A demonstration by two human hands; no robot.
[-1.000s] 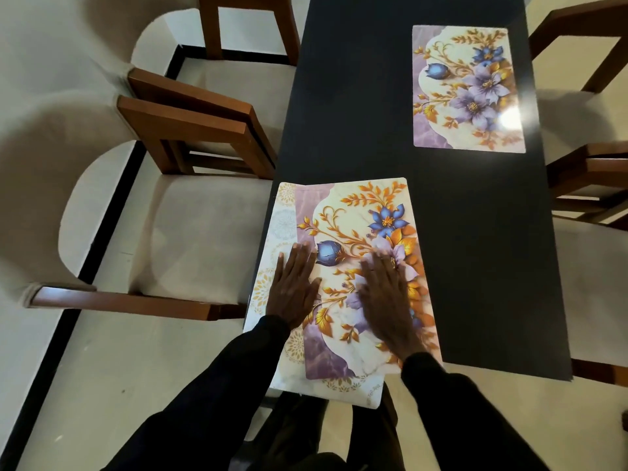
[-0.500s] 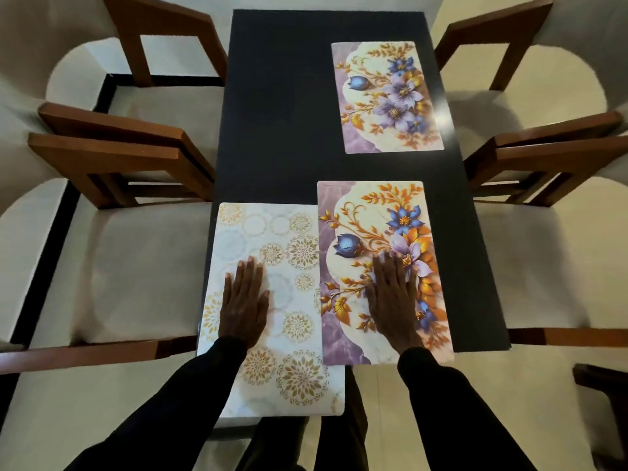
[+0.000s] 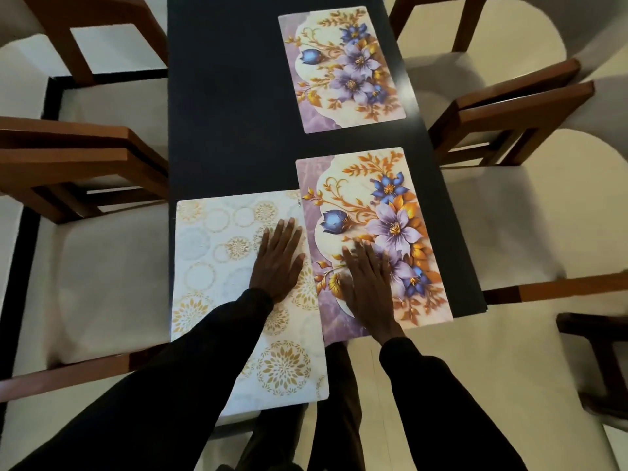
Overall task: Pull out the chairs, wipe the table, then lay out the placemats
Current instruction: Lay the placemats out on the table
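Note:
A dark table runs away from me. Three placemats lie on it. A floral placemat sits at the far right. A second floral placemat lies near right, and my right hand rests flat on it, fingers spread. A white placemat with gold circles lies near left, hanging over the table's near edge. My left hand presses flat on its right side. The two near mats touch along their long edges.
Wooden chairs with cream seats stand pulled out on both sides: two at the left and two at the right. Another dark chair part shows at the right near edge. A black floor stripe runs along the left.
The floral mat slid right off the white one, so the two now lie side by side. My left hand has since shifted right on the white mat, toward the seam.

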